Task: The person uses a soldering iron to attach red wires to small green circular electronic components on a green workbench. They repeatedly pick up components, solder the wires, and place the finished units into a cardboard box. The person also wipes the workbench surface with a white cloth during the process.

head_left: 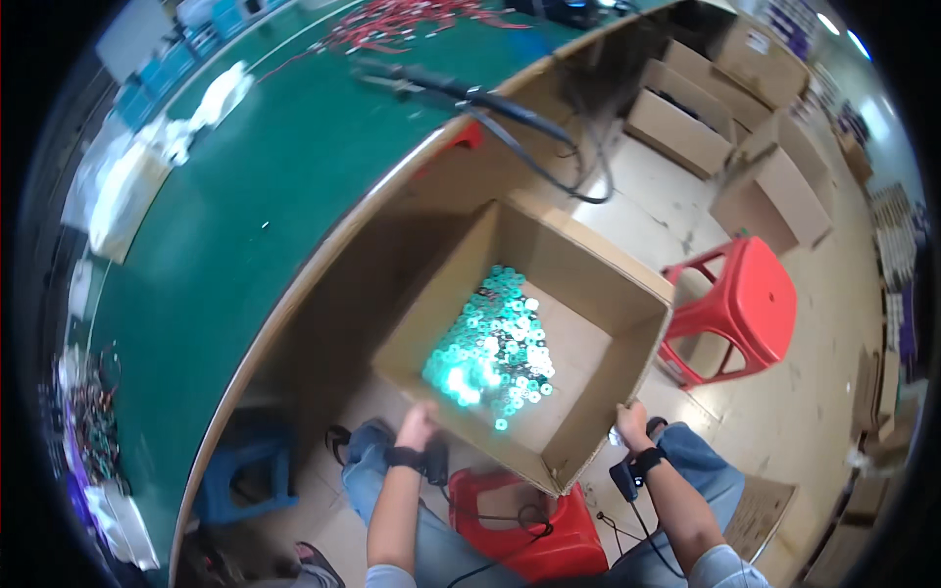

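Note:
A cardboard box [564,284] with its top open is held tilted in front of me, between the green table and a red stool. A heap of small ring-shaped pieces [495,338], pale green and white under bright glare, lies toward the box's left side. My left hand [419,424] is closed on the box's near left edge, slightly blurred. At the near right edge, my right hand [632,423] grips the rim with its fingers. Each wrist wears a black band, and cables hang from small black devices beside them.
The green table [216,245] curves along my left, with red wires [412,22] at its far end. A black-handled tool [470,98] hangs over its edge. Red stools stand right [755,299] and below the box [529,539]. A blue stool [245,480] sits under the table.

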A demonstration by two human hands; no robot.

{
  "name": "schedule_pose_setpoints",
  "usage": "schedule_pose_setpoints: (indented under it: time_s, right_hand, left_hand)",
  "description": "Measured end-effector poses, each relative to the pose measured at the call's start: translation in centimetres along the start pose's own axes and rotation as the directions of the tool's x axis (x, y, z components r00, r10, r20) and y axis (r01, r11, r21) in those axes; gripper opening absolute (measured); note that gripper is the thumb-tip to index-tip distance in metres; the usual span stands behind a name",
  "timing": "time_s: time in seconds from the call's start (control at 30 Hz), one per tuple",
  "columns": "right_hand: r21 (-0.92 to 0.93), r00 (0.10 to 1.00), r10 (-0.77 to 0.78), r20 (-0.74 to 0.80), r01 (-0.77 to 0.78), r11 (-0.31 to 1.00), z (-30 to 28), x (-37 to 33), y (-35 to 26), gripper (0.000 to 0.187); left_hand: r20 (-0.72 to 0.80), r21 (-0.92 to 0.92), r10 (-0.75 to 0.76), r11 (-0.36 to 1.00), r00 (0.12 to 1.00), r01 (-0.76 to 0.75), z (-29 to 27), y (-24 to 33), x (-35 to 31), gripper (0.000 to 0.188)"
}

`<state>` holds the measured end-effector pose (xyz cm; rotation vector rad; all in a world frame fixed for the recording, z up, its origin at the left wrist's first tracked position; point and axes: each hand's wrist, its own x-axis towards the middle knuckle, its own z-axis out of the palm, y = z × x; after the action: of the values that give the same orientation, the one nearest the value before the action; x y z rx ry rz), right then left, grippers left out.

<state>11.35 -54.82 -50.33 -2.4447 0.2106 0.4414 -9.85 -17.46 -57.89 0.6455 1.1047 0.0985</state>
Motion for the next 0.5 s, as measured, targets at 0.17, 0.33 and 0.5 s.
schedule_pose_setpoints:
  time_s: [0.17,0.33,0.5]
  right_hand:
    - [0.100,1.000,0.026,-0.003,-0.025,0.995,3.2,0.6,0.5,0.023]
    - [0.226,0.991,-0.069,0.118,0.041,0.973,5.0,-2.9,-2.2,0.014]
    - [0.511,0.904,0.035,0.425,-0.272,0.815,8.7,-10.0,-2.4,0.011]
  left_hand:
    - [0.034,0.266,0.099,0.958,0.995,-0.104,-0.6,0.9,2.0,0.021]
    - [-0.034,0.188,0.157,0.971,0.987,-0.148,-2.0,6.8,2.2,0.005]
    - [-0.221,0.621,0.405,0.760,0.887,-0.192,-2.5,13.0,2.4,0.017]
